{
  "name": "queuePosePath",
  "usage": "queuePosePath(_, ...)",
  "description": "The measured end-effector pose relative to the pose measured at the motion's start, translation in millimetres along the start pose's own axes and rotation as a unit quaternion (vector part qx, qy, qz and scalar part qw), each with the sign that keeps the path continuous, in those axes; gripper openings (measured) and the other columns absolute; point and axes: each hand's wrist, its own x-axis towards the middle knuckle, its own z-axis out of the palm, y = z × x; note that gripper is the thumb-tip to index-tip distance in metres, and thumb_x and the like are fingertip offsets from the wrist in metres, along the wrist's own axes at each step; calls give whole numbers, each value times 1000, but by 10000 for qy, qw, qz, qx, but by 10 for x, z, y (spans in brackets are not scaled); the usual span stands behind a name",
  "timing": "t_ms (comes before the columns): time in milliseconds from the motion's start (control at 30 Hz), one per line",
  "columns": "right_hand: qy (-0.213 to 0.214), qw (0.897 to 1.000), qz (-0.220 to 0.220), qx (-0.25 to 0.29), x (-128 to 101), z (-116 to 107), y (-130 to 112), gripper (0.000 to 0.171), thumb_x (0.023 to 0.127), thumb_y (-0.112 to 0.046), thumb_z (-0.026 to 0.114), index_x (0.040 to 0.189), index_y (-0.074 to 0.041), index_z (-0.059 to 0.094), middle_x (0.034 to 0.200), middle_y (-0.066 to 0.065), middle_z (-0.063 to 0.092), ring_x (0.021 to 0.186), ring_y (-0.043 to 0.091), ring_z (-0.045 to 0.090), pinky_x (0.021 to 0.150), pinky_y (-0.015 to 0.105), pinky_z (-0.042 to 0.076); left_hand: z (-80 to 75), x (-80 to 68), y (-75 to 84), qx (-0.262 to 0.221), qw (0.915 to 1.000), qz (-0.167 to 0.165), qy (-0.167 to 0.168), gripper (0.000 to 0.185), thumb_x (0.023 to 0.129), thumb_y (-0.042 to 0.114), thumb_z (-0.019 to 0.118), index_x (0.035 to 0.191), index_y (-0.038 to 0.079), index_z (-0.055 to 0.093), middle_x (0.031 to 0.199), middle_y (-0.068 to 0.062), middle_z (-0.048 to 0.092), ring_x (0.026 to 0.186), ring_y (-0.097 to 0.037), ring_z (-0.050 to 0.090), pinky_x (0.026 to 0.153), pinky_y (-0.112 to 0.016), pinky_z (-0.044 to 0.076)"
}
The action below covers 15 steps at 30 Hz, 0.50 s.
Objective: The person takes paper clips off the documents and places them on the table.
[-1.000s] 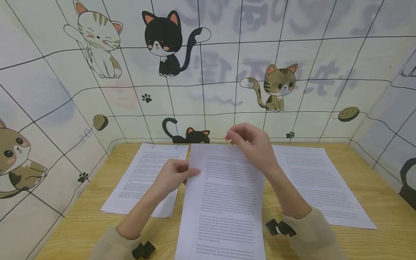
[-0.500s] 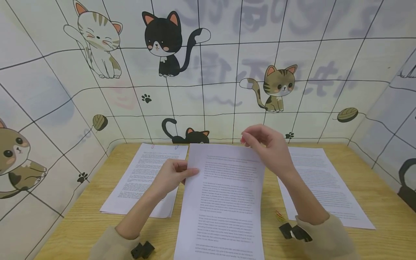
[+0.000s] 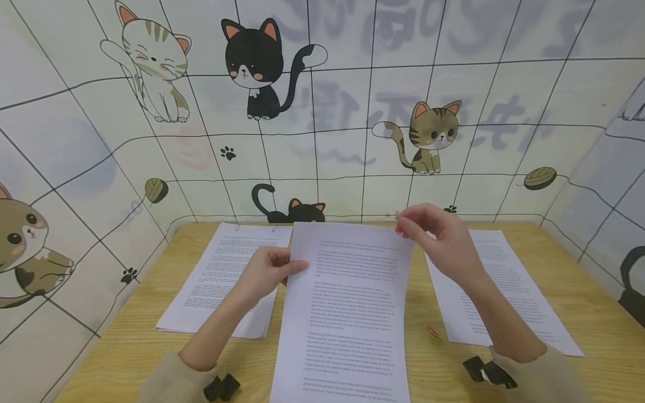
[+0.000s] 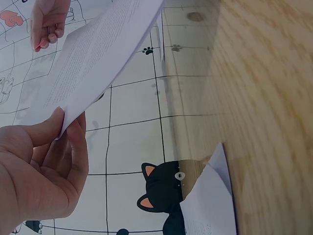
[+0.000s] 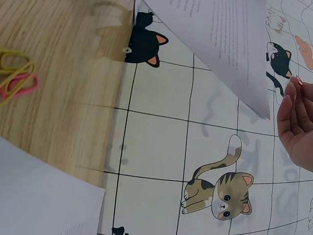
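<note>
Nearest the person, the held paper [image 3: 347, 313] slants up off the desk [image 3: 121, 347], its long axis running up and away. The left hand [image 3: 269, 273] pinches its left edge, thumb in front. Loose paper clips [image 3: 435, 334], yellow and pink, lie on the desk to its right. Left of the held paper rests a printed stack [image 3: 221, 280] with two clips on its far edge; to its right lie more printed pages [image 3: 524, 302]. By its top right corner, the right hand [image 3: 445, 246] pinches a small pinkish-red clip [image 3: 400, 228], by its look. In the head view the clip overlaps that corner, yet both wrist views show a gap, so the right hand is nearer it. Beyond stands a cat-print backdrop [image 3: 347, 168].
</note>
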Motion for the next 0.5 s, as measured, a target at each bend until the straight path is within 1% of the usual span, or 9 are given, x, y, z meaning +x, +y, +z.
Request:
queuePosePath(200, -113, 9994, 82, -301, -115, -127, 46, 10, 98, -8, 67, 108, -7, 70, 93, 3, 70, 82, 14, 65, 75, 18, 50, -1, 8, -11, -40, 10000, -14, 15, 26, 91, 9, 75, 114, -1, 74, 92, -11, 76, 70, -21, 69, 65, -30, 55)
queuePosePath(367, -520, 9971, 178, -520, -196, -231, 94, 9, 98, -7, 67, 106, -5, 70, 94, 1, 71, 80, 13, 66, 71, 19, 50, -2, 6, -3, -62, 10000, -65, 19, 27, 91, 9, 75, 116, -1, 74, 92, -11, 76, 70, -20, 69, 66, -30, 56)
queuePosePath(500, -844, 9937, 179, -716, -269, -301, 125, 8, 97, -9, 69, 105, -11, 71, 91, -2, 71, 77, 11, 65, 69, 21, 50, -5, 4, 13, -22, 10000, -85, 39, 27, 91, 9, 75, 116, -1, 74, 92, -11, 76, 70, -20, 69, 66, -31, 56)
